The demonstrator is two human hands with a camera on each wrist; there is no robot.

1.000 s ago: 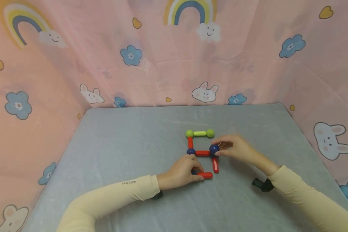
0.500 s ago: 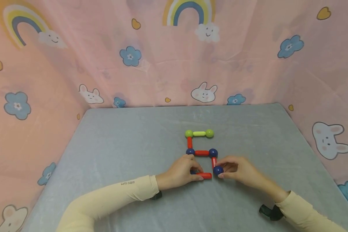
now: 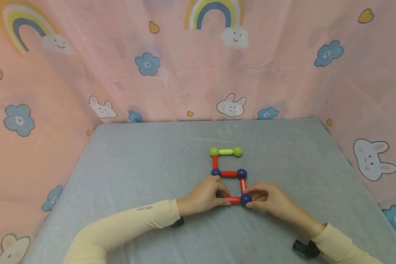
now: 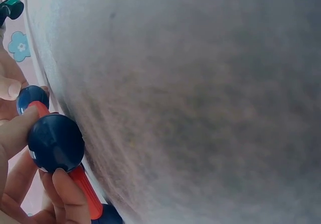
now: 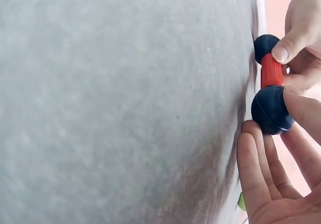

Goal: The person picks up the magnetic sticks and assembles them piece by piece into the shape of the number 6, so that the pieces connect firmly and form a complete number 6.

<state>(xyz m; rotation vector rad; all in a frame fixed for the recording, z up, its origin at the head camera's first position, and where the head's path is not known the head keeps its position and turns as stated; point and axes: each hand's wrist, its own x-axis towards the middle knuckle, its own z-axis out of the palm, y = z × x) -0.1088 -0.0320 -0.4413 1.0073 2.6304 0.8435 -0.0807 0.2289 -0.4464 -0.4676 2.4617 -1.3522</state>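
My right hand (image 3: 267, 196) pinches a dark blue magnetic building ball (image 3: 246, 200) between thumb and fingers. The ball sits where a red building rod (image 3: 233, 200) and another red rod (image 3: 243, 186) meet. My left hand (image 3: 204, 196) grips the other end of the lower rod, with its thumb on that end and fingers around a second blue ball (image 4: 56, 142). That ball is mostly hidden in the head view. Above, a blue ball (image 3: 242, 173), a red rod (image 3: 229, 174) and another blue ball (image 3: 216, 172) continue the figure. A red rod (image 3: 215, 162) leads up to a green ball (image 3: 214, 151).
At the top of the figure, a light green rod (image 3: 226, 151) joins a second green ball (image 3: 237, 151). Everything lies on a grey cloth-covered table (image 3: 145, 157). A pink printed curtain (image 3: 171, 88) stands around the back and sides.
My right hand has carried its blue ball from beside the middle right ball down to the lower right corner, against the red rods. My left hand stays in place.
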